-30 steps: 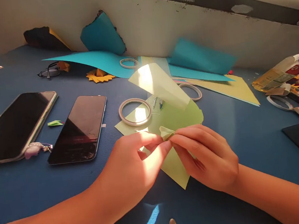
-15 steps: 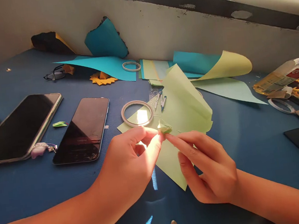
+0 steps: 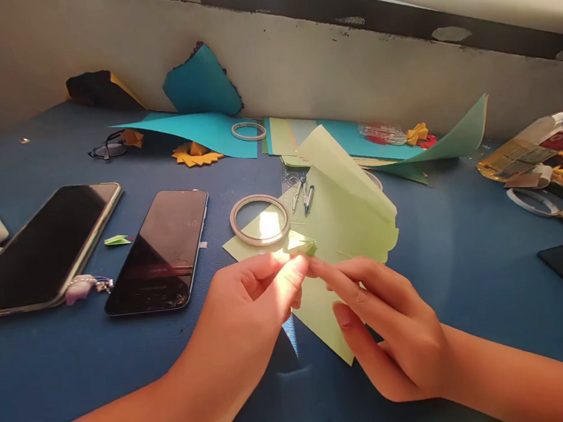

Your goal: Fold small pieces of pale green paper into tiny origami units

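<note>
My left hand (image 3: pixel 252 311) and my right hand (image 3: pixel 386 324) meet over the blue table (image 3: pixel 469 272), pinching a small folded light-green paper piece (image 3: pixel 301 244) between thumbs and forefingers. Under them lies a light-green paper sheet (image 3: pixel 343 224) with its top layer curled up. A tape ring (image 3: pixel 259 219) rests on the sheet's left corner, just beyond my left fingers.
Two dark phones (image 3: pixel 162 250) (image 3: pixel 38 246) lie at the left, with a tiny green paper piece (image 3: pixel 117 240) between them. Pens (image 3: pixel 304 194), another tape ring (image 3: pixel 248 130), teal sheets (image 3: pixel 192 126), an orange paper shape (image 3: pixel 196 154) and glasses (image 3: pixel 108 147) lie behind. Scissors (image 3: pixel 537 201) and packets sit at right.
The loose sheets at the back right have shifted and flattened, uncovering small items behind. My hands stay together on the small folded piece, with my right fingers more extended.
</note>
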`<state>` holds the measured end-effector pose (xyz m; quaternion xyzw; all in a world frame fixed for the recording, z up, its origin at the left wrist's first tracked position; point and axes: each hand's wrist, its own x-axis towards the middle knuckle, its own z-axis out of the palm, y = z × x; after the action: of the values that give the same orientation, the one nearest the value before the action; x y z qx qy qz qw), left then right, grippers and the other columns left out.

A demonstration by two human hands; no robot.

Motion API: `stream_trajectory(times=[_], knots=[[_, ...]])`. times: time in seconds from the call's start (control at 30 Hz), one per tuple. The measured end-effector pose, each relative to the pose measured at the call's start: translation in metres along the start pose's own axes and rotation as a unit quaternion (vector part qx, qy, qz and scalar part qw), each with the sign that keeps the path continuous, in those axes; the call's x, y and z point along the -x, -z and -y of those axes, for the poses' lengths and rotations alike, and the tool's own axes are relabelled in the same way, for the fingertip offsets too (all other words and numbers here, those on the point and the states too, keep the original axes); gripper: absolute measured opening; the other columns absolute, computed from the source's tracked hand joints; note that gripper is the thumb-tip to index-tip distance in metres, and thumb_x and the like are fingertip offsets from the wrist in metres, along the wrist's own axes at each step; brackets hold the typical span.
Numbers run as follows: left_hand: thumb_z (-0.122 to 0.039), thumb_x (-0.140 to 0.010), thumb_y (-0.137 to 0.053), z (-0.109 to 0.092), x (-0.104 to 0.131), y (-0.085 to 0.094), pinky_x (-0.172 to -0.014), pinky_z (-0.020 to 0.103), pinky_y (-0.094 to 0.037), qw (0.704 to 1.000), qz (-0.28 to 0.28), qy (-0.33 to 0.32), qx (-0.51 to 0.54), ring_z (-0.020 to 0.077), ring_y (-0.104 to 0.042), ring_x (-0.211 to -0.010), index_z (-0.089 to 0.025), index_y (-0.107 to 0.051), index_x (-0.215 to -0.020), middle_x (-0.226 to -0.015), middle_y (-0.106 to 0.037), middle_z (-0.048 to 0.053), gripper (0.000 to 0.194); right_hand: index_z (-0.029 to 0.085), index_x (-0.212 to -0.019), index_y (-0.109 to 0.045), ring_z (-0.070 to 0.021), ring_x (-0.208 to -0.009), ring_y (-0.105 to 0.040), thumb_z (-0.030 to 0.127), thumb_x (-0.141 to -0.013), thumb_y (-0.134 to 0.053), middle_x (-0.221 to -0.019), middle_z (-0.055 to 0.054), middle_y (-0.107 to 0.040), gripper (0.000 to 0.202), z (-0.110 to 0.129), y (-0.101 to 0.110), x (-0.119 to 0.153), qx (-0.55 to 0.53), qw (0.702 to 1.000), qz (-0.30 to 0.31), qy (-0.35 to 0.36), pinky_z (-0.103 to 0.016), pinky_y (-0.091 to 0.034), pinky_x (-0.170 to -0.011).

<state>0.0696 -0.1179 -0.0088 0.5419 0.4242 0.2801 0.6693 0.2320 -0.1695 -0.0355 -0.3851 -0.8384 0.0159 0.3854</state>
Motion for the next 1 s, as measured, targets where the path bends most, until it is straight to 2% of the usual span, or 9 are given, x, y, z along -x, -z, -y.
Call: stream_trajectory(times=[0.17,0.27,0.4,0.67,0.83,1.0], knots=[[-0.036,-0.080,-0.055,0.001,0.002,-0.001,-0.050,0.017,-0.034,0.999,-0.009,-0.020,0.036,0.0070,-0.040,-0.057,-0.020,-0.061,-0.074,-0.063,-0.050,-0.004,0.019,0.005,-0.135,-0.031,-0.0197,-0.084,-0.051,-0.002,-0.075,-0.041,-0.094,-0.013,-0.052,0.062,0.001,0.003,-0.001,-0.060,0.998,0.020,-0.015,-0.034,-0.048,-0.067],[-0.034,-0.081,-0.054,0.001,0.004,-0.002,-0.048,0.015,-0.035,0.999,-0.005,-0.028,0.038,0.0058,-0.042,-0.055,-0.021,-0.064,-0.073,-0.062,-0.054,-0.004,0.018,0.008,-0.135,-0.031,-0.0174,-0.083,-0.050,-0.001,-0.076,-0.038,-0.094,-0.011,-0.050,0.060,0.002,0.006,-0.003,-0.135,0.990,0.031,-0.042,-0.031,-0.048,-0.068],[-0.029,-0.084,-0.050,0.001,0.006,-0.002,-0.050,0.012,-0.037,0.996,0.013,-0.080,0.024,0.0044,-0.047,-0.056,-0.024,-0.065,-0.074,-0.063,-0.058,-0.006,0.019,0.009,-0.137,-0.027,-0.0170,-0.083,-0.049,0.000,-0.077,-0.036,-0.093,-0.010,-0.049,0.061,0.002,0.008,-0.003,-0.215,0.975,0.041,-0.047,-0.032,-0.049,-0.070],[-0.019,-0.082,-0.047,0.001,0.007,0.000,-0.048,0.013,-0.038,0.993,-0.001,-0.114,-0.025,0.0058,-0.046,-0.053,-0.022,-0.061,-0.067,-0.060,-0.058,-0.006,0.021,0.009,-0.137,-0.027,-0.0180,-0.084,-0.048,0.000,-0.076,-0.036,-0.095,-0.010,-0.049,0.063,0.001,0.006,-0.001,-0.245,0.968,0.038,-0.043,-0.033,-0.048,-0.071],[-0.018,-0.076,-0.049,-0.001,0.009,0.000,-0.044,0.016,-0.036,0.994,-0.006,-0.107,-0.005,0.0074,-0.044,-0.051,-0.019,-0.055,-0.061,-0.058,-0.058,-0.004,0.016,0.011,-0.135,-0.033,-0.0163,-0.085,-0.049,0.003,-0.081,-0.032,-0.094,-0.009,-0.051,0.055,0.005,0.010,-0.006,-0.305,0.948,0.035,-0.085,-0.032,-0.046,-0.074],[-0.016,-0.068,-0.049,-0.002,0.010,-0.002,-0.044,0.018,-0.035,0.991,-0.037,-0.113,-0.065,0.0093,-0.044,-0.052,-0.020,-0.057,-0.059,-0.053,-0.050,-0.003,0.013,0.013,-0.127,-0.045,-0.0142,-0.082,-0.049,0.012,-0.088,-0.030,-0.086,-0.006,-0.050,0.042,0.010,0.016,-0.006,-0.327,0.932,0.022,-0.156,-0.029,-0.043,-0.076]])
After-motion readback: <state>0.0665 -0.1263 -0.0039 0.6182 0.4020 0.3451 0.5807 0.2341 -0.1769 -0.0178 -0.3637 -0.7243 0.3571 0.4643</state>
